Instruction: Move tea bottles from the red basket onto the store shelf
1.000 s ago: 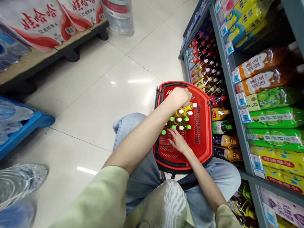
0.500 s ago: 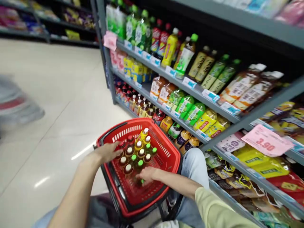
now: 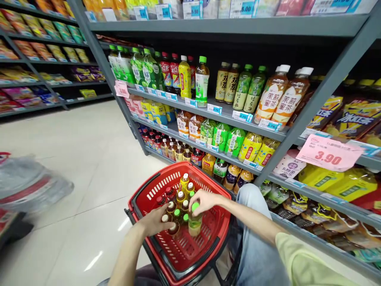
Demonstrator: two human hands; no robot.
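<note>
Right hand (image 3: 205, 200): my grip closed on the green-capped bottle (image 3: 194, 224), lifted since a moment ago.
Left hand (image 3: 154, 223): on the bottles (image 3: 180, 196) in the basket (image 3: 214, 234); grip unclear.

Grey shelving (image 3: 208, 28) stocked with drinks lines a glossy, pale tiled floor (image 3: 89, 159).

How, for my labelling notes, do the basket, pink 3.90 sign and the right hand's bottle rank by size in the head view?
1. Basket
2. Sign
3. Bottle, gripped by the right hand, clearly smallest
</note>
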